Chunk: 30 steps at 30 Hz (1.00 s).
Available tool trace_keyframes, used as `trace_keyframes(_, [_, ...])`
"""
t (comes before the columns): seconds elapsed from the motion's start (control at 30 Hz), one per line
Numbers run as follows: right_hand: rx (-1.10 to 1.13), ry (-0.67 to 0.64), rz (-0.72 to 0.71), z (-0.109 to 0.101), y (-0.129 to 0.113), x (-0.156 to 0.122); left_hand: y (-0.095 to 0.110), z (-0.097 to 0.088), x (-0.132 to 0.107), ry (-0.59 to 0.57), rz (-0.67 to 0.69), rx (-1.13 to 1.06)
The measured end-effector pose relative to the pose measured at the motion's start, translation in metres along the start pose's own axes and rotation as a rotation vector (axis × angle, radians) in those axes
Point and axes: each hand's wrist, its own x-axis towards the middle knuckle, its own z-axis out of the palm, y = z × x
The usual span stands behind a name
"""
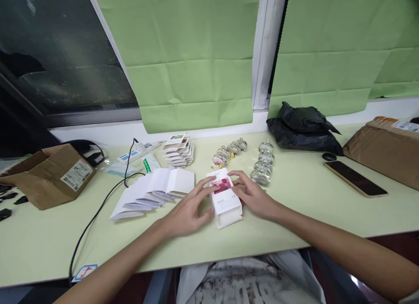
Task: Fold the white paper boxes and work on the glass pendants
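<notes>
A small white carton (pixel 228 203) with a red flower picture lies on the table in front of me, its near end facing my body. My left hand (pixel 193 208) holds it from the left, fingertips on its printed top and thumb by its left side. From the right, my right hand (pixel 252 194) grips the same carton, fingers at its far end and right edge. Just beyond stand glass bottles with gold tops (pixel 224 152) and a row of silver-topped glass bottles (pixel 262 166). Left of my left hand lie several folded white paper sheets or flattened cartons (pixel 157 186).
A stack of printed cards or small boxes (pixel 178 151) stands behind the white sheets. An open brown cardboard box (pixel 49 177) and a black cable (pixel 94 212) are at left. At right are black plastic bags (pixel 304 129), a phone (pixel 356 178), a mouse (pixel 329 156) and a brown parcel (pixel 386 151).
</notes>
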Motion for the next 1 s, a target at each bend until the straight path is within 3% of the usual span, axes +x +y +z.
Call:
trace_keyframes(0.27, [-0.385,0.082,-0.131,-0.007,0.003,-0.007,-0.007,0.003,0.009,-0.111,0.083,0.098])
trace_keyframes(0.43, [-0.42,0.154,-0.188,-0.007,0.01,-0.006,-0.012,0.003,0.021,-0.056,0.157,0.112])
trace_keyframes(0.57, [-0.349,0.14,-0.149,-0.007,0.013,-0.005,-0.013,0.009,0.022,-0.026,0.129,0.104])
trace_keyframes(0.77, [-0.328,0.071,-0.119,-0.01,0.013,-0.002,-0.015,0.009,0.016,-0.05,0.09,0.063])
trace_keyframes(1.0, [-0.393,-0.131,-0.26,-0.019,0.006,-0.006,-0.026,0.006,0.012,0.006,0.077,0.045])
